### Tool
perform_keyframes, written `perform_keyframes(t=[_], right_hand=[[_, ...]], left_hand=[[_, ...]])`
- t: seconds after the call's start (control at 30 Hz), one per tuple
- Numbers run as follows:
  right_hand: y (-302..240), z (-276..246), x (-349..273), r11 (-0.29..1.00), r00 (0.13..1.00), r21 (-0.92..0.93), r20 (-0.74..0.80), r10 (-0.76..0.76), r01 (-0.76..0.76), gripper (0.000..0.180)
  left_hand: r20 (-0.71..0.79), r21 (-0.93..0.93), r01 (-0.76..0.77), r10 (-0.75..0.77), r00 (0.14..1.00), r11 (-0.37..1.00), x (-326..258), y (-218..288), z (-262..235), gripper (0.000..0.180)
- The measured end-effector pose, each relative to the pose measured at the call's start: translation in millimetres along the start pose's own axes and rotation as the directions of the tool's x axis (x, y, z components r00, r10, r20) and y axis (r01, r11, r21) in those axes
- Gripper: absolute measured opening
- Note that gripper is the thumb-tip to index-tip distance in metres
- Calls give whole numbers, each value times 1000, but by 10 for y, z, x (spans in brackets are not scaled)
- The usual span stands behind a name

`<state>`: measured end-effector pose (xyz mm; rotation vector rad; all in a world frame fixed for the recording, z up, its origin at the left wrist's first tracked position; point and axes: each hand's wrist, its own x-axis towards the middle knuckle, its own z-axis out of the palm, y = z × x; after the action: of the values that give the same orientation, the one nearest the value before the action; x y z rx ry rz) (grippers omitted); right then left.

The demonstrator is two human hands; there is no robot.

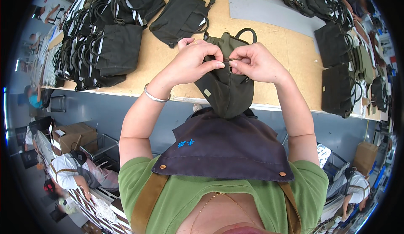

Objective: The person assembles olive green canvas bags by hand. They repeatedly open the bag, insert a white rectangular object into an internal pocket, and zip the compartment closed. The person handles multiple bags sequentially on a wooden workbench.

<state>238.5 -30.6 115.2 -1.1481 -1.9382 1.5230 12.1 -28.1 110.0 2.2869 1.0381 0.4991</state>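
A dark olive fabric bag [229,93] hangs over the near edge of the table, its top with a looped handle lying toward the far side. My left hand [202,57] pinches the bag's zipper edge between thumb and forefinger. Close beside it, my right hand [254,62] pinches the same zipper [230,59] from the other side. The fingertips are almost touching, and whatever small part sits between them is mostly hidden. A small pale label [206,92] shows on the bag's left side.
Another dark bag [180,18] lies flat farther back on the tan table [290,53]. Piled dark bags [120,49] crowd the left side, and more bags [336,89] stand along the right. A grey sheet [269,13] covers the far tabletop. Other people work at both sides.
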Motion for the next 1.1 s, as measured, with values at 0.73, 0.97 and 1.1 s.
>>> perform_keyframes(t=[0.73, 0.97, 1.1], right_hand=[[48, 30, -37, 993, 999, 112, -36, -17, 21, 12], [136, 43, -39, 992, 999, 127, -39, -14, 19, 10], [114, 159, -167, 985, 942, 13, -296, -158, 169, 14]], left_hand=[[-150, 76, 51, -40, 988, 996, -5, 116, 105, 17], [-260, -38, 82, -89, 961, 996, -27, 114, 221, 10], [-193, 14, 67, -63, 979, 998, -77, 104, 202, 16]])
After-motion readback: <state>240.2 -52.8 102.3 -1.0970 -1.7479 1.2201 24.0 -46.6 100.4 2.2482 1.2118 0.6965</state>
